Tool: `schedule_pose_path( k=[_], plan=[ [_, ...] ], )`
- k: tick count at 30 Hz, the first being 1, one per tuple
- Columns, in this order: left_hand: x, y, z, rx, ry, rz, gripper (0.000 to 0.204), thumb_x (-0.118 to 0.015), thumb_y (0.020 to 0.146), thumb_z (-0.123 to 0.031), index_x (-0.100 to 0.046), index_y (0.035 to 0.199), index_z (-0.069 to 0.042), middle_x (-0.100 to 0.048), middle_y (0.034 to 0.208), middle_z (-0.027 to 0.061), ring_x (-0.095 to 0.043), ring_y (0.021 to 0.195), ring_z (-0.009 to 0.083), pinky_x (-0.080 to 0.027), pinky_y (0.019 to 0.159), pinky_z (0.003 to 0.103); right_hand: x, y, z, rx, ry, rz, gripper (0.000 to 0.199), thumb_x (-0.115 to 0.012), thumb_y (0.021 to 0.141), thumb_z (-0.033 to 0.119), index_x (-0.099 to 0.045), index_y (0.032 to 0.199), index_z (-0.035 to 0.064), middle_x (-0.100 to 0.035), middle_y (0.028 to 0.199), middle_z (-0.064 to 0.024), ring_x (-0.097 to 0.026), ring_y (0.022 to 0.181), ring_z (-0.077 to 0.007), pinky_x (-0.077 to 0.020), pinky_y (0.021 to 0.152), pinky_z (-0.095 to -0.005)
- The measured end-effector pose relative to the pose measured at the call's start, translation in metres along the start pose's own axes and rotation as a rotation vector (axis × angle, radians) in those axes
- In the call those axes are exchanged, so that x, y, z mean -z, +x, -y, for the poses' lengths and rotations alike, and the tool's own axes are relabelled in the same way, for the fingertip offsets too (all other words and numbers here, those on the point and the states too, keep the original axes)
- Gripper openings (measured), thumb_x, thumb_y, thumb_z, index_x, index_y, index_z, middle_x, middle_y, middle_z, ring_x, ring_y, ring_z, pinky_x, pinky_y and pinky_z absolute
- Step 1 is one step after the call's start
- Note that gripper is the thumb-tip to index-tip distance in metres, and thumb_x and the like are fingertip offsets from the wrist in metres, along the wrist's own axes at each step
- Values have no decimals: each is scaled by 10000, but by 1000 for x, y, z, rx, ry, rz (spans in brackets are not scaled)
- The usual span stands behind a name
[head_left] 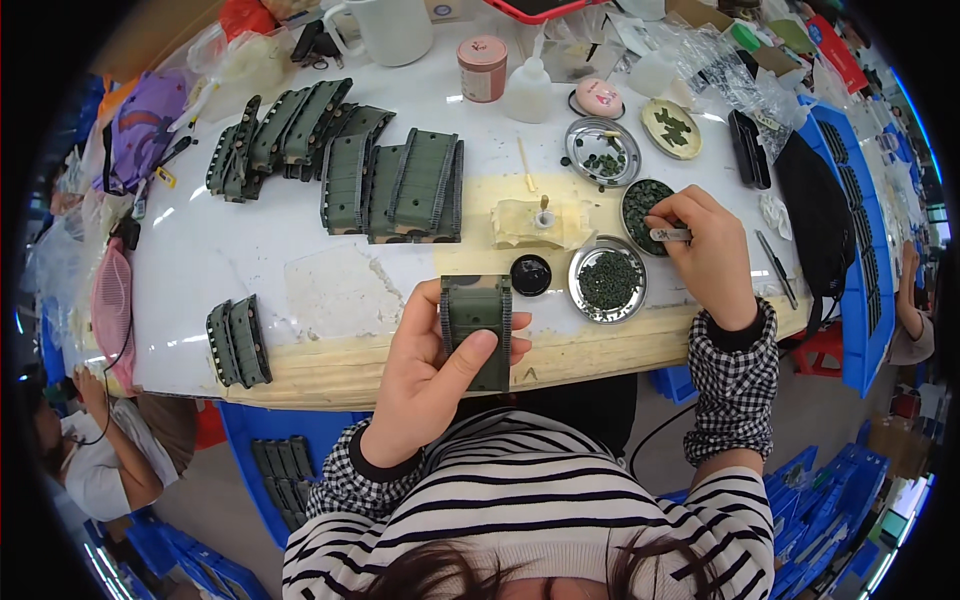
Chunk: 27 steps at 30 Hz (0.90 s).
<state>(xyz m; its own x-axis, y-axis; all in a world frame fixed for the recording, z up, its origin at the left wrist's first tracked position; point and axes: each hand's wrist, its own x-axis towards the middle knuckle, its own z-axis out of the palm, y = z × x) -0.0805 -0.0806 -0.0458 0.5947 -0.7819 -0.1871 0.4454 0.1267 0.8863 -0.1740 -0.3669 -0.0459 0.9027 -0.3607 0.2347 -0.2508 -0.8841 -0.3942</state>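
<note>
My left hand (425, 385) is closed round a curved green camouflage plastic piece (472, 318) with ridged side edges, thumb across its face. At the right, my right hand (712, 255) pinches short metal tweezers (670, 235). The tips point over a round dish of small dark green bits (645, 208); whether they grip a bit cannot be seen. Just below stands a steel dish (574, 285) full of tiny green parts. A little round pot of black liquid (530, 275) sits beside the held piece.
Stacked green pieces (420, 185) lie at the far left, and two more (240, 342) near the front edge. A taped block with a peg (540, 222) stands mid-table. Behind are another steel dish (602, 150), a squeeze bottle (528, 90) and a pink tin (482, 68). Blue trays flank the table.
</note>
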Motion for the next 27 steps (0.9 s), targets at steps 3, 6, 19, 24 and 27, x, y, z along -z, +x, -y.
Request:
schedule_pose_path(
  k=[3, 6, 19, 24, 27],
  plan=[
    [2, -1, -1, -50, 36, 15, 303, -469, 974, -47, -352, 1250, 1, -584, 1182, 203, -624, 1030, 211, -513, 900, 325, -3, 1, 2, 23, -26, -43, 77, -667, 768, 33, -620, 828, 43, -607, 807, -73, -621, 678, -283, -480, 585, -352],
    [2, -2, -1, -58, 36, -2, 303, -475, 972, -43, -374, 1248, 29, -585, 1189, 189, -616, 1045, 200, -501, 909, 309, -2, 2, 10, 48, 31, -149, 78, -657, 764, -3, -609, 820, 22, -602, 801, -81, -618, 671, -257, -479, 586, -321],
    [-1, -10, 3, -117, 102, 32, 306, -505, 965, -58, -413, 1238, 46, -597, 1134, 148, -613, 995, 162, -500, 854, 280, -5, -16, 109, 223, 491, -60, 169, -712, 735, -46, -652, 883, 9, -605, 803, -83, -594, 670, -202, -457, 565, -280],
    [2, -12, 7, -161, 199, 24, 322, -502, 961, -50, -398, 1252, 41, -593, 1145, 171, -616, 1033, 191, -533, 855, 301, -13, -14, 115, 252, 518, -53, 152, -711, 744, -35, -652, 879, 2, -604, 794, -86, -597, 666, -210, -462, 568, -286],
    [7, -12, 9, -190, 303, 14, 325, -504, 956, -37, -403, 1254, 44, -598, 1138, 165, -618, 1012, 178, -530, 849, 292, -18, -15, 118, 280, 519, -88, 170, -717, 733, -34, -652, 886, 4, -601, 791, -90, -598, 654, -224, -468, 567, -298]
  ],
)
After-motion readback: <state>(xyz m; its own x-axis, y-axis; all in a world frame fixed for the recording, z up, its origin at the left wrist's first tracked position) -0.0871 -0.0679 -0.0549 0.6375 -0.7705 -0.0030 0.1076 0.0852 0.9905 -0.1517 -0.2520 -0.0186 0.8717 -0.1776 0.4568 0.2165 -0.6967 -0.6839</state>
